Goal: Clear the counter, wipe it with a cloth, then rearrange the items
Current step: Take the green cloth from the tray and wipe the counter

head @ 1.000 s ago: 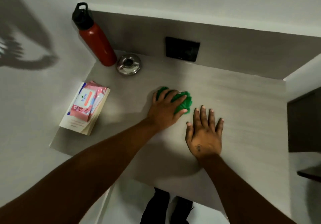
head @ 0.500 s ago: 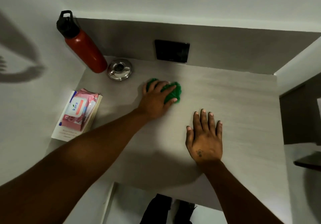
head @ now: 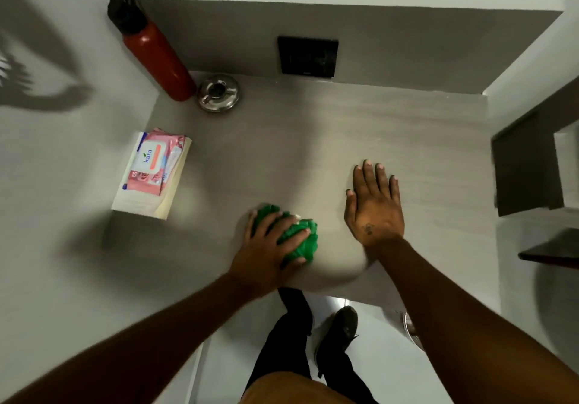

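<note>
Green cloth point(head: 300, 237) partly under left hand point(head: 269, 253).

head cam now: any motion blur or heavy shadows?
Head view: left hand and green cloth are smeared by motion blur; right hand on the counter is sharper. Hard arm shadows fall on the left wall; wide-angle distortion bends the edges.
</note>
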Demonstrator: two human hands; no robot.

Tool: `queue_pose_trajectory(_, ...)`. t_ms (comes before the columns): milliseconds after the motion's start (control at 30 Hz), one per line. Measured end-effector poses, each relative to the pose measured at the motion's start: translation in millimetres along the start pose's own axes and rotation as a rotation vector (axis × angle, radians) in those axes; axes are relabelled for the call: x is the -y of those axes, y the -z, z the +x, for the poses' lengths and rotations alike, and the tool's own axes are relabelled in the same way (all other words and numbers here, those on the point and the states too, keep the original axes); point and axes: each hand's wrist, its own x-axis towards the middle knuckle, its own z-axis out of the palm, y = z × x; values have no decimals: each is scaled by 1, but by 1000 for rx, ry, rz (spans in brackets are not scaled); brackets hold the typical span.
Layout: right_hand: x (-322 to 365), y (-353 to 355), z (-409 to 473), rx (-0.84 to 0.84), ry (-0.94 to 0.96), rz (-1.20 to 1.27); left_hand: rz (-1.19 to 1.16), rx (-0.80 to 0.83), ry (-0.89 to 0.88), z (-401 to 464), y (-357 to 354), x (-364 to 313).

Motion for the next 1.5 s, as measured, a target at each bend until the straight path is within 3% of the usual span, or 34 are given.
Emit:
queue_pose_trajectory(100,1,6,-2,6,24,48,-25,38,13,-7,-3,-42)
queue_pose_trajectory(200,3,23,-9,24,0,249,-133,26,-62,-3,3,-49)
queue_pose_trajectory(300,31,39,-32,-43,45,402,-355,-81,160,-7,13,-17)
queue_pose_trajectory(367,64,33,-62,-56,198,334,-266,-124,318,-15,16,11)
queue_pose_trajectory(467,102,5,-104,72,449,92,-41,-31,319,-26,10,34)
queue_pose_trajectory(567,85,-9,-107,38,501,10,19,-48,312,-28,2,37)
queue_pose_trajectory(667,31,-1,-82,-16,386,14,33,-57,309,-29,-2,39)
queue_pose_trajectory(800,-67,29,-48,-103,-99,76,34,-43,310,-30,-3,39)
queue_pose_trajectory(867,-88,33,-63,-110,-247,110,39,-45,308,-29,-3,38)
queue_pose_trajectory(967,-62,13,-112,-143,-229,86,23,-49,323,-28,-2,37)
queue_pose_trajectory(1067,4,-16,-145,-108,-75,37,1,-40,334,-28,1,33)
queue_pose_trajectory(1167,52,-29,-134,-72,99,-5,4,-16,344,-28,4,34)
queue_pose_trajectory(1267,48,-17,-91,-74,193,-22,5,-12,331,-28,2,36)
queue_pose_trajectory(1400,-1,12,-35,-87,-43,34,16,-54,308,-31,-3,39)
queue_pose_trajectory(1500,-39,29,-39,-120,-185,58,32,-93,301,-29,-4,38)
